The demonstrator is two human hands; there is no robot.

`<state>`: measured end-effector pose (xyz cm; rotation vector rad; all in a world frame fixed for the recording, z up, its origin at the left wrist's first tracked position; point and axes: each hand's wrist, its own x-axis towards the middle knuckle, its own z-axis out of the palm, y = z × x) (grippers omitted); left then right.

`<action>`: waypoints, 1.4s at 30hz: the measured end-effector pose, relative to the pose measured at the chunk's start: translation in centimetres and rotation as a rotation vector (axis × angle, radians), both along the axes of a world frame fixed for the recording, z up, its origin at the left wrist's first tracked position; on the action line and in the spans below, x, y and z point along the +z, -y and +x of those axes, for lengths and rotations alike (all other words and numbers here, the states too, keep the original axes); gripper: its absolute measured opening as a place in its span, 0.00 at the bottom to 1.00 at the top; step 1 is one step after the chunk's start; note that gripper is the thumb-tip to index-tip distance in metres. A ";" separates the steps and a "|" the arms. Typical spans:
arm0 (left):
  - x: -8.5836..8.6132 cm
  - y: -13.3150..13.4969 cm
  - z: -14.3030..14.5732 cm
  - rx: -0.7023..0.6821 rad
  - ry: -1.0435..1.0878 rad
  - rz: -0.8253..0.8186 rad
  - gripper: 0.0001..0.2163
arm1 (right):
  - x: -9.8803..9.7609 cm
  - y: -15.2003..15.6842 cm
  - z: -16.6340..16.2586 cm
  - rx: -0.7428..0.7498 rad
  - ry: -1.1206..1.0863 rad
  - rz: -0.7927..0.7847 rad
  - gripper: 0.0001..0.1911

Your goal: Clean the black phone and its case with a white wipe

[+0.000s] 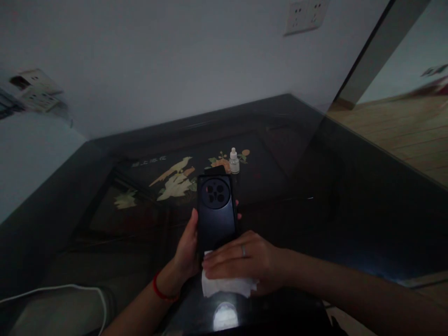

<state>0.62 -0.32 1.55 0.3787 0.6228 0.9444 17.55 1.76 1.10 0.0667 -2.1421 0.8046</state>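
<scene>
My left hand [187, 249] grips a dark phone [216, 212] from the left side, holding it with its back and round camera ring facing me. My right hand [247, 261], with a ring on one finger, presses a white tissue [226, 285] against the lower end of the phone, fingers closed over it. A small white dropper bottle [234, 161] stands upright on the dark glossy table [315, 196] just beyond the phone.
The table top carries a pale bird and flower inlay [175, 179]. White walls meet behind it, with a wall socket [306, 15] at upper right and another at left. A wooden floor [402, 130] lies to the right. A white cable [70, 289] runs at lower left.
</scene>
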 end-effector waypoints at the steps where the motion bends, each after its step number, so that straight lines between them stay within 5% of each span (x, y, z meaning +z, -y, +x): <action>1: 0.1 -0.1 -0.1 0.028 0.017 -0.006 0.29 | 0.0 -0.1 0.2 0.023 0.016 0.048 0.19; 3: 0.1 -0.2 -0.3 0.013 0.040 -0.032 0.31 | 0.3 -0.8 0.8 -0.041 0.005 0.068 0.18; 9: -0.1 0.5 0.1 -0.190 -0.026 -0.149 0.28 | 0.5 -3.5 2.4 -0.536 -0.030 0.072 0.14; 17: -0.3 -0.3 -0.1 -0.047 -0.122 -0.221 0.25 | 0.2 -1.7 0.6 -0.243 0.004 0.609 0.11; 20: 0.0 -0.6 -0.4 -0.001 -0.051 -0.196 0.25 | 0.3 -2.7 1.5 -0.297 0.011 0.632 0.10; 23: 0.4 -0.6 -0.4 0.005 -0.068 -0.204 0.26 | 0.3 -4.4 2.9 -0.434 0.017 0.504 0.10; 25: 0.6 -0.6 -0.2 0.011 -0.146 -0.217 0.27 | 0.3 -5.1 3.5 -0.572 -0.007 0.267 0.12; 28: 0.6 -0.8 0.0 0.224 -0.274 -0.129 0.21 | 0.4 -5.5 3.6 -0.802 -0.037 -0.209 0.13; 30: 0.5 -1.1 0.1 0.355 -0.306 -0.071 0.22 | 0.5 -5.7 3.3 -0.854 -0.018 -0.382 0.13; 37: 0.7 -1.3 0.4 0.437 -0.371 -0.009 0.23 | 0.2 -4.4 1.2 -0.551 0.140 -0.516 0.14; 42: -0.1 -0.4 0.4 0.272 -0.448 -0.027 0.27 | -0.1 -2.8 0.9 -0.372 0.182 -0.410 0.15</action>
